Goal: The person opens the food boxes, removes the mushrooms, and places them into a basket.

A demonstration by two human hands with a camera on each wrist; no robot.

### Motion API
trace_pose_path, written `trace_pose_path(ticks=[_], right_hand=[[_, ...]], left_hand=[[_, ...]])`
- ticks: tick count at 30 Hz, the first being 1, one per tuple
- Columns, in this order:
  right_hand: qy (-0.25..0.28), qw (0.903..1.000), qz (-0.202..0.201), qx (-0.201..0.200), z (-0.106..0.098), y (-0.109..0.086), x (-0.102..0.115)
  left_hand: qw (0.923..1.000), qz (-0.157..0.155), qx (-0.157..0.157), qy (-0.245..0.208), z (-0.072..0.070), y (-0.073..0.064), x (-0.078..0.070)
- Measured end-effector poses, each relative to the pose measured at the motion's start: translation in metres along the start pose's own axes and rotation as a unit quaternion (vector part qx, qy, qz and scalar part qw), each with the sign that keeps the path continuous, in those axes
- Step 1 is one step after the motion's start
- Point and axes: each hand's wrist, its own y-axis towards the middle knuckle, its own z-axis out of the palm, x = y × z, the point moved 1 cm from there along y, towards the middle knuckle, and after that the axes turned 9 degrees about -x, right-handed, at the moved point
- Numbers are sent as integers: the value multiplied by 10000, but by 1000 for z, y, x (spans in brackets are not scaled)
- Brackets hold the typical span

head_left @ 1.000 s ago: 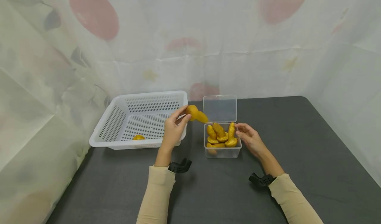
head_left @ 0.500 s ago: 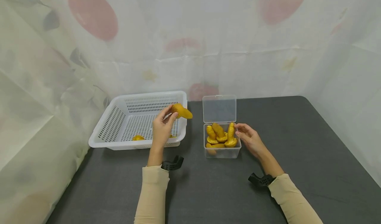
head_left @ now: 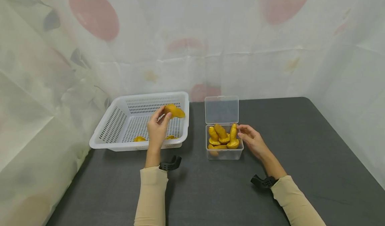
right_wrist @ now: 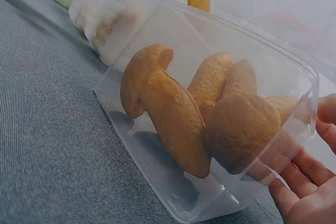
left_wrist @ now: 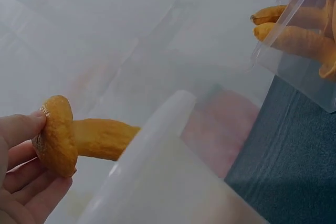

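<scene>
A yellow mushroom with a thick stem is pinched by my left hand above the right part of the white basket. The left wrist view shows the thumb and fingers gripping its cap, the stem pointing right. More yellow mushrooms lie low in the basket, partly hidden by its front wall and my hand. My right hand holds the right side of a clear plastic box, near its back corner. Several yellow mushrooms fill that box, some of them stem up.
The box's hinged lid stands raised at its back. Basket and box rest apart on a dark grey tabletop. Printed curtains surround the table behind and at the sides.
My left hand has carried the mushroom leftward, from beside the box's left edge to over the basket. My right hand and the box have stayed in place.
</scene>
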Motion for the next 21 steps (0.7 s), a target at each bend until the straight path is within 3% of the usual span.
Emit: trace_pose_path(ticks=[3,13,17,21], right_hand=[[27,10000,-11,-1,0,0,0],[81,10000,48,-10,-1,0,0],[80,10000,51,-9,-1,0,0],[66,10000,51,-7,-1,0,0]], left_hand=[[10000,-11,-77,32,-3,-1,-9],[9999,-63,-25,-82,-1,-4,-12],[9998,-124,85,-128,4,-1,1],[9998,19,123,-177,10,1,13]])
